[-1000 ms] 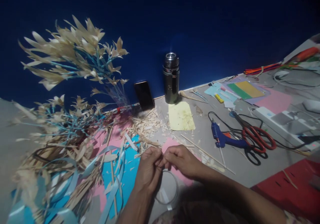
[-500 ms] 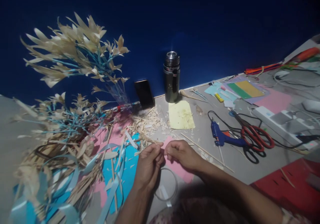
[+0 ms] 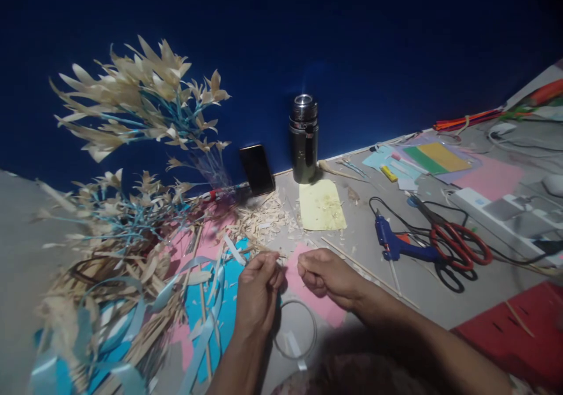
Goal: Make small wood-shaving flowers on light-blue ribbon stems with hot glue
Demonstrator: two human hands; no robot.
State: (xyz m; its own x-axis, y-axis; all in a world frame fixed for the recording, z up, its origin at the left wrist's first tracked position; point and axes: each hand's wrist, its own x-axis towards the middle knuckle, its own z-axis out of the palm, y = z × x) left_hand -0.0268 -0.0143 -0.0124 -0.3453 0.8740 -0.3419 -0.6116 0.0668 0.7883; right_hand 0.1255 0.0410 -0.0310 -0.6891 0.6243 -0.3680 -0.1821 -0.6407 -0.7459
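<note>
My left hand (image 3: 260,286) is closed in a pinch over the table, fingertips pointing up and to the right. Facing it, my right hand (image 3: 328,274) is curled with thumb and fingers pressed together. A small gap separates the two hands, and whatever either pinches is too small or hidden to make out. Under and between them lies a pink paper sheet (image 3: 303,292). A thin round ring (image 3: 315,331) rests on the table just below, with a whitish strip (image 3: 294,345) inside it. Pale dried-leaf scraps (image 3: 264,222) are scattered beyond my left hand.
Dried-leaf flowers (image 3: 149,101) with blue stems stand at the left, above blue ribbon (image 3: 200,336) and blue paper (image 3: 229,307). A phone (image 3: 257,169) and a flask (image 3: 304,142) stand by the wall. Rightward lie a glue gun (image 3: 396,242), red-handled scissors (image 3: 457,245) and a power strip (image 3: 497,219).
My hands have moved slightly apart, the right one shifting rightward. Both remain closed. The whole view has shifted slightly, with things appearing a little lower and further right.
</note>
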